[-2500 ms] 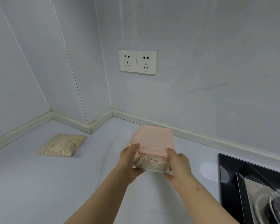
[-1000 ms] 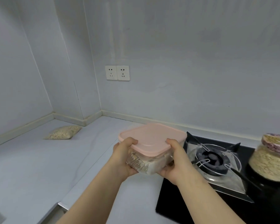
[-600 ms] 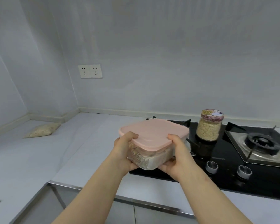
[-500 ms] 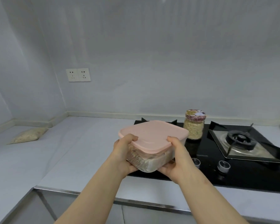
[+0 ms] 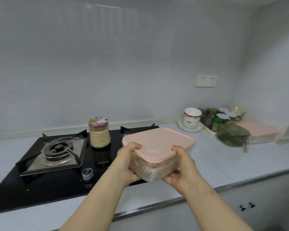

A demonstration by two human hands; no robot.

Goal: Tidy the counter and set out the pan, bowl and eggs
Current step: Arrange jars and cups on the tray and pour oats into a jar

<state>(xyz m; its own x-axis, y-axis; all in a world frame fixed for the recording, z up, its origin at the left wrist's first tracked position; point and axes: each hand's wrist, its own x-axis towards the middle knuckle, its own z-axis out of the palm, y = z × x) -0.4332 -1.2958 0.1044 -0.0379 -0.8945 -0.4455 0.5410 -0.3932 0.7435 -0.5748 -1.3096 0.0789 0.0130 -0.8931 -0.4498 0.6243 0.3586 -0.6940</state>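
Carrying pink-lidded container (image 5: 158, 144), left hand (image 5: 127, 162) and right hand (image 5: 182, 165) both gripping its sides. Tidying step, I judge; next, set down beside second pink-lidded box (image 5: 260, 132).

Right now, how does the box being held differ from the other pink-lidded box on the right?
The held box is off the counter, gripped by the left hand and right hand; the far box rests on it. The held box shows pale contents through its clear side; the far box's are too blurred to tell. Both have pink lids.
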